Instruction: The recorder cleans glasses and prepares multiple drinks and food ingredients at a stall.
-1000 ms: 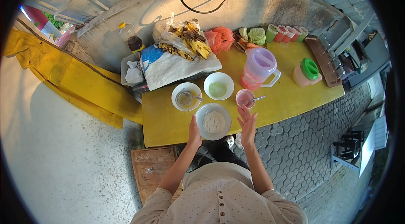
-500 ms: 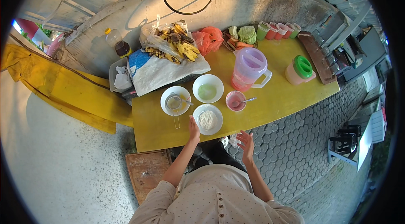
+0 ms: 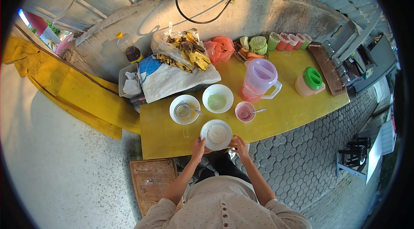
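A white bowl point(image 3: 205, 130) of white flour-like powder point(image 3: 216, 134) is at the table's front edge, close to my body. My left hand point(image 3: 199, 148) is curled against its left side and my right hand point(image 3: 239, 146) against its right, fingers partly under the rim. Just beyond, a wire strainer point(image 3: 183, 110) rests in a white bowl point(image 3: 173, 117) with something yellowish in it. Another white bowl point(image 3: 230, 94) contains a pale green substance. Right of these, a small pink bowl point(image 3: 239, 117) has a spoon point(image 3: 258, 111) standing in it.
A lidded purple pitcher point(image 3: 261, 74) and a green-lidded container point(image 3: 311, 79) stand to the right. Bananas point(image 3: 194, 54) lie on a white sack point(image 3: 172, 83); an orange plastic bag point(image 3: 219, 50), vegetables point(image 3: 258, 46) and several cups point(image 3: 284, 41) line the back. A wooden tray point(image 3: 326, 69) holds glasses.
My right hand has come in from the air to the powder bowl's right side. The bowl has shifted slightly toward me, between both hands. My head view has tilted a little.
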Demonstrator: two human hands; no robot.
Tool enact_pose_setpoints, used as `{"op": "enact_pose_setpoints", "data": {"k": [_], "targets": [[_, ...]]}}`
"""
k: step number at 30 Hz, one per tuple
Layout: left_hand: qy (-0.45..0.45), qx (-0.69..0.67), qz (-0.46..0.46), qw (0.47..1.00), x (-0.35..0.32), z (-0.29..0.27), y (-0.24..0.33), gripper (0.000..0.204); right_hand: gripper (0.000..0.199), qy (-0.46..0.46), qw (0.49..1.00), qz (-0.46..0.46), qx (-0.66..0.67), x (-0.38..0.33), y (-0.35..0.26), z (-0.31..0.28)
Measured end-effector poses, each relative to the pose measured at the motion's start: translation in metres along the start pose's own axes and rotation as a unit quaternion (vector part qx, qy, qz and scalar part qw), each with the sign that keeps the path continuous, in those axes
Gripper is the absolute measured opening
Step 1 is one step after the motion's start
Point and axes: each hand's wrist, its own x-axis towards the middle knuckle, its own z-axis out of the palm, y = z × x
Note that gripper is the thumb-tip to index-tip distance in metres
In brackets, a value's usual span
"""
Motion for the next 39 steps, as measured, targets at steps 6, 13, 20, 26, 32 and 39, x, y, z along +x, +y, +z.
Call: {"op": "enact_pose_setpoints", "data": {"k": [6,13,20,26,32,39], "targets": [[-0.038,-0.042,0.048,0.997,0.014,-0.001,-0.010,0.045,0.048,-0.013,0.999,0.029,0.032,0.000,0.006,0.019],[-0.032,-0.116,0.068,0.990,-0.019,0.007,0.015,0.046,0.059,-0.076,0.997,-0.001,-0.009,-0.016,-0.011,0.001],[-0.042,-0.206,0.146,0.967,-0.043,0.008,0.045,0.060,0.072,0.044,0.968,-0.213,0.125,-0.040,-0.082,0.028],[-0.077,-0.292,0.128,0.945,-0.061,0.004,0.074,0.062,0.076,-0.132,0.934,-0.206,0.260,-0.052,-0.123,0.046],[-0.103,-0.324,0.118,0.933,-0.085,0.010,0.095,0.061,0.075,-0.195,0.938,-0.206,0.199,-0.069,-0.127,0.059],[-0.091,-0.277,0.139,0.947,-0.082,0.011,0.077,0.060,0.081,-0.240,0.924,-0.212,0.211,-0.080,-0.135,0.066]]}}
